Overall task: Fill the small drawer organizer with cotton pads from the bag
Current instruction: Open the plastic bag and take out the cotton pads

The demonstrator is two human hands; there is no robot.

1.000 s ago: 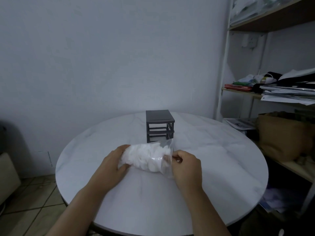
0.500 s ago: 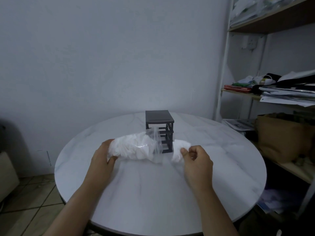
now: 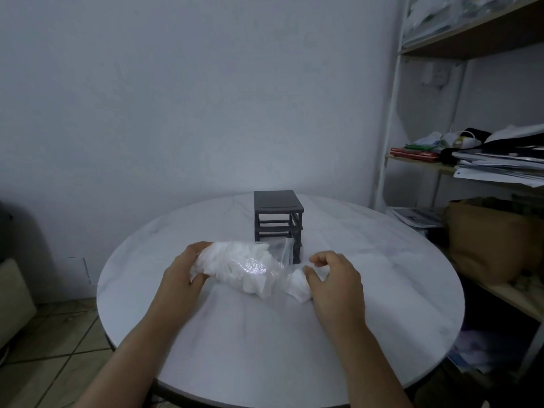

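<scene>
Head view, the only one. At centre frame, upright on a round white table [image 3: 382, 293], the small drawer organizer [image 3: 278, 214]: dark grey, solid flat top, open barred sides below, on the far half of the tabletop.

Just in front of it, lower in the frame, a clear plastic bag [image 3: 253, 265] lying on its side, stuffed with white cotton pads [image 3: 223, 254], a patch of glare on the film near its middle. Mouth of the bag turned toward the right of the frame, one limp flap of film raised before the organizer's lower right corner; touching it or only overlapping it in view, impossible to tell.

Left hand [image 3: 182, 272], left of centre, gripping the closed end of the bag, fingers wrapped over the top, thumb on the near side. Right hand [image 3: 334, 282], right of centre, just beside the bag's mouth, fingers curled down round loose pads [image 3: 295, 287] outside the bag, thumb pressed against the same white heap. Heap resting on the table, touching the mouth of the bag. Both forearms bare, rising from the lower edge of the frame.

Elsewhere: pale blank wall [image 3: 176, 98] across the upper frame; at the right edge a white-posted shelf unit [image 3: 390, 119] with stacked papers [image 3: 500, 167], a brown bag [image 3: 485, 240] lower down; tiled floor [image 3: 44, 337] at lower left.
</scene>
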